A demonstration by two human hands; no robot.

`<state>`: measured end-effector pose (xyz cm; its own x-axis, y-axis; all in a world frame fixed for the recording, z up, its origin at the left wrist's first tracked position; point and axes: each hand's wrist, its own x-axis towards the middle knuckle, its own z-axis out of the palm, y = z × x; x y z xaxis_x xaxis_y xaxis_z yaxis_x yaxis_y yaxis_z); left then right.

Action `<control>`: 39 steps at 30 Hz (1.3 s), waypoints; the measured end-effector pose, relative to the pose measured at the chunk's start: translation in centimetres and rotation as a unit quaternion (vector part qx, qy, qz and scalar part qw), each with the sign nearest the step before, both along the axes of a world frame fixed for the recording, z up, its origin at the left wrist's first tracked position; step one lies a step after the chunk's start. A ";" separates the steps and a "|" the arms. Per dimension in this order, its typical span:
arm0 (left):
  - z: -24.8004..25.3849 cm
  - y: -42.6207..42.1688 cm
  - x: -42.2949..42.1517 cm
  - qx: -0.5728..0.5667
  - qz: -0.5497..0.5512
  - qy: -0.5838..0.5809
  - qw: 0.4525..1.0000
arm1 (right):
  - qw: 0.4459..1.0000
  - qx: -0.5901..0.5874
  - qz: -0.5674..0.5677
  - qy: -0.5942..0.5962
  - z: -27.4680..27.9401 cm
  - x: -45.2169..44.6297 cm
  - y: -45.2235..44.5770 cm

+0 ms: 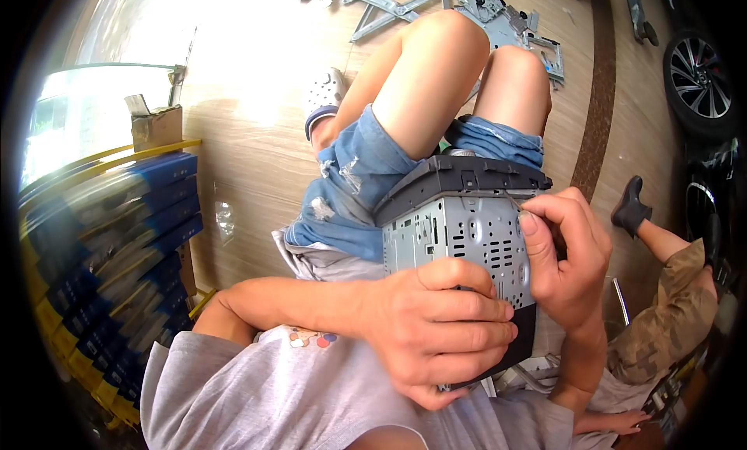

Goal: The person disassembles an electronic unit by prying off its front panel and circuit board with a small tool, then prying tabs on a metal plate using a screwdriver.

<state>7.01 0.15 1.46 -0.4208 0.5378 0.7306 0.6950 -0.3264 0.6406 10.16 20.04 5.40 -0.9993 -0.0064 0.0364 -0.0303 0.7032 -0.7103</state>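
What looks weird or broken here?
Loose metal parts lie scattered on the floor beyond the knees, an odd place for them. The blue shorts have ragged holes with white threads, maybe just style. The metal box shows no obvious damage.

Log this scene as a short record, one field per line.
Unit: metal case with dark frame, at the lap
Left hand: holds the near end
Right hand: thumb and finger by the frame's edge; anything pinched is unclear
Floor ahead: metal parts
Left side: blue stack
Right side: another person, car wheel
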 end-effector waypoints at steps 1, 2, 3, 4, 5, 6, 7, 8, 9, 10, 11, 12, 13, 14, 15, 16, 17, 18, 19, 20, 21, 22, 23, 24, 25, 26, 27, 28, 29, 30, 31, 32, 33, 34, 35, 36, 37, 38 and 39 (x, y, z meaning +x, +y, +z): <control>0.0 -0.1 0.2 0.001 -0.001 0.000 1.000 | 1.000 0.021 -0.002 0.010 0.3 0.2 -0.4; 0.0 -0.1 0.2 0.003 -0.002 0.001 1.000 | 0.999 0.042 -0.004 0.021 0.5 0.2 -0.7; 0.0 0.1 0.3 0.007 -0.007 0.007 1.000 | 0.999 0.048 -0.003 0.017 0.8 0.0 -0.9; -0.1 0.5 0.5 0.011 -0.013 0.012 1.000 | 0.999 0.053 -0.003 0.012 1.1 -0.3 -1.2; -0.1 0.7 0.7 0.015 -0.021 0.015 1.000 | 0.998 0.059 -0.005 0.005 1.4 -0.5 -1.5; -0.1 0.8 0.9 0.019 -0.016 0.009 1.000 | 0.999 0.053 0.000 -0.004 1.4 -1.0 -1.6; -0.2 0.9 0.9 0.025 -0.009 0.005 1.000 | 0.998 0.056 0.009 -0.006 1.3 -1.3 -1.4; -0.3 1.1 0.7 0.030 -0.002 0.005 1.000 | 0.998 0.059 0.018 -0.005 1.2 -1.6 -1.2; -0.3 1.1 0.7 0.033 -0.003 0.006 0.999 | 0.998 0.060 0.028 -0.008 1.1 -1.8 -1.2; -0.3 1.0 0.9 0.035 -0.003 0.006 0.999 | 0.997 0.055 0.044 -0.022 1.5 -1.8 -1.0; -0.4 0.9 0.8 0.039 -0.004 0.010 0.999 | 0.996 0.051 0.060 -0.033 2.1 -2.1 -0.7; -0.3 0.9 0.6 0.038 -0.002 0.011 0.999 | 0.995 0.049 0.075 -0.044 2.4 -2.4 -0.5; -0.3 0.8 0.7 0.038 0.000 0.008 0.999 | 0.995 0.052 0.074 -0.034 2.4 -2.5 -0.5; -0.2 0.8 0.8 0.037 0.002 0.002 0.999 | 0.995 0.054 0.074 -0.028 2.4 -2.7 -0.7; -0.3 0.7 0.9 0.040 0.001 -0.002 0.999 | 0.995 0.056 0.075 -0.019 2.3 -2.8 -0.9; -0.3 0.6 0.9 0.042 -0.001 -0.003 0.999 | 0.994 0.062 0.081 -0.028 2.5 -2.9 -0.9; -0.3 0.5 0.8 0.044 -0.003 -0.002 0.999 | 0.993 0.067 0.088 -0.036 2.9 -3.1 -0.9; -0.3 0.5 0.8 0.049 -0.003 -0.005 0.999 | 0.992 0.073 0.095 -0.045 3.3 -3.4 -0.9; -0.4 0.6 0.8 0.055 -0.003 -0.008 0.998 | 0.990 0.083 0.099 -0.061 3.7 -3.5 -0.9; -0.4 0.7 0.8 0.061 -0.003 -0.011 0.998 | 0.987 0.094 0.105 -0.076 4.1 -3.7 -0.9; -0.4 0.7 0.8 0.063 -0.002 -0.011 0.998 | 0.984 0.106 0.110 -0.091 4.3 -3.9 -0.9; -0.4 0.7 0.8 0.065 -0.002 -0.010 0.998 | 0.983 0.105 0.115 -0.095 4.5 -4.0 -0.9; -0.4 0.7 0.8 0.068 -0.003 -0.010 0.998 | 0.982 0.105 0.119 -0.100 4.6 -4.2 -0.9; -0.4 0.7 0.8 0.069 -0.003 -0.011 0.998 | 0.981 0.105 0.122 -0.105 4.7 -4.3 -0.8; -0.4 0.7 0.9 0.069 -0.004 -0.012 0.998 | 0.983 0.099 0.119 -0.101 4.7 -4.3 -0.8; -0.4 0.7 0.9 0.070 -0.003 -0.013 0.997 | 0.984 0.092 0.116 -0.097 4.6 -4.2 -0.8; -0.4 0.7 0.9 0.070 -0.004 -0.015 0.997 | 0.985 0.085 0.114 -0.092 4.5 -4.2 -0.9; -0.4 0.7 0.8 0.071 -0.006 -0.015 0.997 | 0.986 0.091 0.107 -0.086 4.2 -4.0 -1.0; -0.5 0.7 0.8 0.072 -0.008 -0.016 0.997 | 0.987 0.096 0.100 -0.080 4.0 -3.7 -1.1; -0.5 0.7 0.8 0.074 -0.005 -0.018 0.997 | 0.988 0.101 0.094 -0.075 3.8 -3.3 -1.2; -0.6 0.8 0.8 0.076 -0.003 -0.020 0.997 | 0.989 0.107 0.080 -0.070 3.5 -2.8 -1.4; -0.6 0.8 0.8 0.078 -0.001 -0.021 0.997 | 0.989 0.113 0.067 -0.065 3.2 -2.3 -1.6; -0.5 0.8 0.8 0.076 -0.004 -0.019 0.997 | 0.990 0.119 0.052 -0.059 3.0 -1.8 -1.8; -0.4 0.9 0.9 0.074 -0.006 -0.017 0.997 | 0.989 0.129 0.045 -0.047 2.9 -1.4 -1.9; -0.4 0.9 0.9 0.071 -0.008 -0.015 0.997 | 0.990 0.130 0.035 -0.035 2.8 -1.1 -2.0; -0.4 0.9 0.9 0.072 -0.007 -0.016 0.997 | 0.991 0.130 0.026 -0.024 2.7 -0.9 -2.3; -0.4 1.0 0.9 0.072 -0.007 -0.018 0.997 | 0.991 0.130 0.016 -0.013 2.5 -0.6 -2.4; -0.4 1.0 1.0 0.072 -0.007 -0.019 0.997 | 0.991 0.133 0.007 -0.008 2.3 -0.3 -2.6; -0.4 1.0 1.0 0.070 -0.008 -0.018 0.997 | 0.991 0.136 -0.002 -0.004 2.0 0.0 -2.7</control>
